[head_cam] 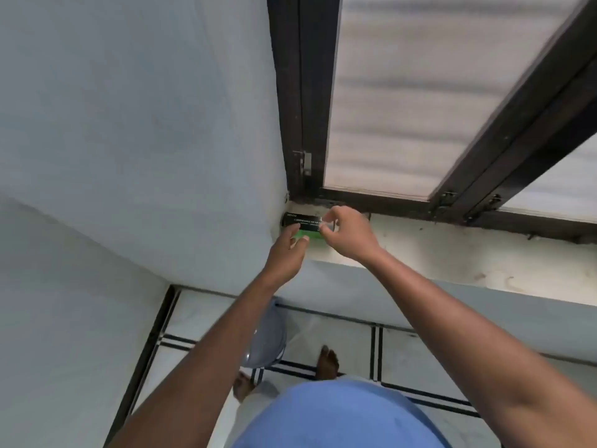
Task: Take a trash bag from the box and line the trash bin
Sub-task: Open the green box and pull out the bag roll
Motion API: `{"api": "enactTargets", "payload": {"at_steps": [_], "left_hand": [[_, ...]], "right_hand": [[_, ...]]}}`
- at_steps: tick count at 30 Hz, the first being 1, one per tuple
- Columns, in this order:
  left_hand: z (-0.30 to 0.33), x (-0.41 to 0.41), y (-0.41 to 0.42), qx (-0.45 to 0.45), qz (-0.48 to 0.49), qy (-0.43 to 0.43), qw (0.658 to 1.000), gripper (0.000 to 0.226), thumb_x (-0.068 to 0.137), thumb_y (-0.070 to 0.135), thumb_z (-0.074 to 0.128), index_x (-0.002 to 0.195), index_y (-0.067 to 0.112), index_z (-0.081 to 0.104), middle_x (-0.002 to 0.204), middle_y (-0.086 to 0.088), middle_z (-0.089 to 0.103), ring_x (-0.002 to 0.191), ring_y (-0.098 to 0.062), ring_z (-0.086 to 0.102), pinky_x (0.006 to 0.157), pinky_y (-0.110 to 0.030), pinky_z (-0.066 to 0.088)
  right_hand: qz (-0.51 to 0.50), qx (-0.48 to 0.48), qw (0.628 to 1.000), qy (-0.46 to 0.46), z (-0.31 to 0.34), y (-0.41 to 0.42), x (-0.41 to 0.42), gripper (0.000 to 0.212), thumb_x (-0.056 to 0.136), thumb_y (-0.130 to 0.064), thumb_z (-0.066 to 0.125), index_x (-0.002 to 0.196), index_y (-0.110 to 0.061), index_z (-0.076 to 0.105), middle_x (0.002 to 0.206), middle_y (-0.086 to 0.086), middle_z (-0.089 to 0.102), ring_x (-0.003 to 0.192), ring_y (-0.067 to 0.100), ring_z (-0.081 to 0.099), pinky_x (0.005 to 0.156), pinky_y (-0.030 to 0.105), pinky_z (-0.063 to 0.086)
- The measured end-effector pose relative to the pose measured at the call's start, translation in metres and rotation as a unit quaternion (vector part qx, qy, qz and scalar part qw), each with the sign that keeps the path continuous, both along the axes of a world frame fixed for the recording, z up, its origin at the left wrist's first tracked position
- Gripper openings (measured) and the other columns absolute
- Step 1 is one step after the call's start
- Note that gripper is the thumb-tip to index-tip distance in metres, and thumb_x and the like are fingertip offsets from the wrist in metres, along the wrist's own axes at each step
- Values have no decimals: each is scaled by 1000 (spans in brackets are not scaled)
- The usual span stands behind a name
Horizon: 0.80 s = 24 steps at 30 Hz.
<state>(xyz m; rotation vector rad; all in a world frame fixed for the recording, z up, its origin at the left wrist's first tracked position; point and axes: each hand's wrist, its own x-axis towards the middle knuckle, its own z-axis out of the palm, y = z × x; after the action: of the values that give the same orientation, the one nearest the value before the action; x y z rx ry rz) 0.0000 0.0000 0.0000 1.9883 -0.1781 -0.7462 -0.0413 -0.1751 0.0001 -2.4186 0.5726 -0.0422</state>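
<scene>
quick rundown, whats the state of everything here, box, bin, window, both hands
box: lying on the sill, in the corner
trash bin: on the floor, lining not visible
window: appears shut, latch down
left hand: open, fingers at the box
right hand: fingers curled, pinching at the box

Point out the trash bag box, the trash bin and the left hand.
trash bag box (298, 219): head view, on its black printed top face.
trash bin (269, 339): head view, on its grey side below the left forearm.
left hand (286, 253): head view, on the back of the hand.

Head-worn view, looking down, hands near
</scene>
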Motion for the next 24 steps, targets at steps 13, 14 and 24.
{"api": "enactTargets", "payload": {"at_steps": [13, 14, 24], "left_hand": [[-23, 5, -5, 18, 45, -20, 999, 33, 110, 34, 57, 141, 28, 66, 136, 2, 71, 117, -20, 71, 104, -40, 55], [-20, 7, -6, 9, 46, -33, 998, 33, 109, 36, 56, 139, 29, 66, 131, 4, 72, 112, -20, 73, 101, -42, 58], [-4, 18, -32, 4, -50, -136, 989, 25, 112, 31, 56, 132, 25, 70, 127, 2, 65, 104, -17, 70, 89, -31, 58]], "right_hand": [[33, -102, 994, 13, -51, -12, 30, 59, 92, -48, 78, 146, -31, 62, 133, -1, 71, 120, 28, 58, 99, 46, 49], [9, -31, 999, -13, -49, -16, 25, 60, 90, -47, 81, 145, -32, 62, 130, -3, 73, 119, 26, 61, 100, 45, 53], [-10, 178, 982, -60, -43, -34, -2, 55, 91, -26, 91, 141, -25, 70, 128, -8, 76, 119, 11, 69, 105, 37, 58]]}}
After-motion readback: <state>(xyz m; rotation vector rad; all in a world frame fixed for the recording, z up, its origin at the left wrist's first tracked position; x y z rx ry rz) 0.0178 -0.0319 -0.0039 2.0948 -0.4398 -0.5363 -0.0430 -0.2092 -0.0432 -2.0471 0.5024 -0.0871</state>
